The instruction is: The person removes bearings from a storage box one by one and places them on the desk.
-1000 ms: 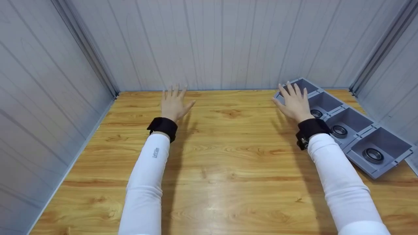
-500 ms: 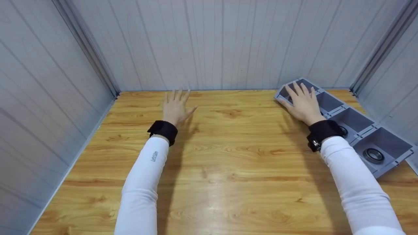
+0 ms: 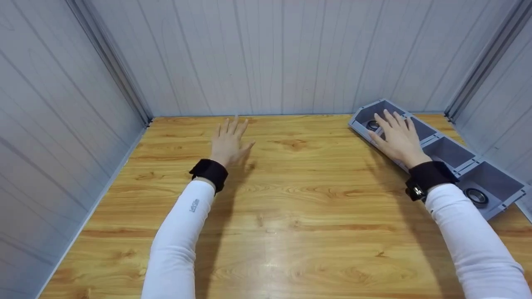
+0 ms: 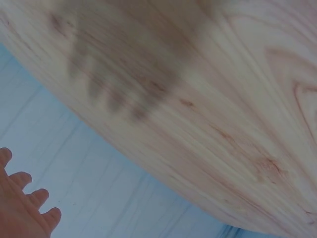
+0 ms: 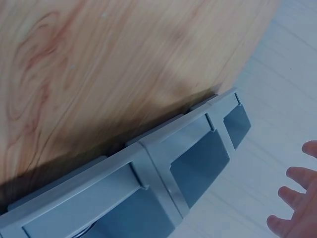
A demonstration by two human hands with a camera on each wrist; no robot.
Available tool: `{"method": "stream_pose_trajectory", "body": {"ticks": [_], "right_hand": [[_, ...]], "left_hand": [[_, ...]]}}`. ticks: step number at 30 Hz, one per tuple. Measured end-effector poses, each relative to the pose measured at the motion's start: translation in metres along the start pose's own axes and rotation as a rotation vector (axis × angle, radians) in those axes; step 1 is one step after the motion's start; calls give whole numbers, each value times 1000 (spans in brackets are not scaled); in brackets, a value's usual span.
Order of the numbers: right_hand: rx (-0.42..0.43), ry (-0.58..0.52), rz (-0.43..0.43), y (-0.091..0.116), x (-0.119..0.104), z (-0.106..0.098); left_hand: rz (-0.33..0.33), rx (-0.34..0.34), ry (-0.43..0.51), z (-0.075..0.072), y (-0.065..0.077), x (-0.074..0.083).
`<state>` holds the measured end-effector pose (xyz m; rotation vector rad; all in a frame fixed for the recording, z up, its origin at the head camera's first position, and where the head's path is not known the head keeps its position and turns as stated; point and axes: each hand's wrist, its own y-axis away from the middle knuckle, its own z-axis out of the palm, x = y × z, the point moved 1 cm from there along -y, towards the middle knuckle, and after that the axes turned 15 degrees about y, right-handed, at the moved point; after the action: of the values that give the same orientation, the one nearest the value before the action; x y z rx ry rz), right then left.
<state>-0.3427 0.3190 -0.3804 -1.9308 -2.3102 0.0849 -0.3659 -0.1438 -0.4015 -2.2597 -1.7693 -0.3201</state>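
My left hand [image 3: 227, 143] hovers above the wooden table with its fingers spread and holds nothing. Its fingertips also show at the lower left of the left wrist view, with a hand shadow on the wood. Over the far part of a row of grey bins [image 3: 506, 182] is my right hand [image 3: 398, 139], fingers spread, nothing in its grasp. A black-rimmed ball bearing [image 3: 373, 125] lies in the farthest bin, and another bearing [image 3: 476, 197] sits in the nearest one. My right hand and forearm hide parts of the middle bins.
The wooden table [image 3: 291, 216] reaches to a pale back wall [image 3: 266, 58], with side walls at left and right. The bins stand in a slanting row along the right side. Each wrist wears a black strap [image 3: 209, 171].
My right hand has moved right and towards me, over the bins, uncovering the bearing in the farthest one. The left hand has drifted slightly nearer and to the right. Both stay spread.
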Motion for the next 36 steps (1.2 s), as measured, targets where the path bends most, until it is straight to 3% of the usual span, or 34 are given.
{"method": "stream_pose_trajectory", "body": {"ticks": [13, 22, 36], "right_hand": [[65, 33, -15, 28, 11, 0], [-3, 34, 15, 49, 27, 1], [36, 84, 30, 94, 43, 6]], "left_hand": [[142, -29, -12, 17, 14, 22], [213, -61, 14, 32, 27, 39], [296, -80, 29, 46, 46, 54]]}}
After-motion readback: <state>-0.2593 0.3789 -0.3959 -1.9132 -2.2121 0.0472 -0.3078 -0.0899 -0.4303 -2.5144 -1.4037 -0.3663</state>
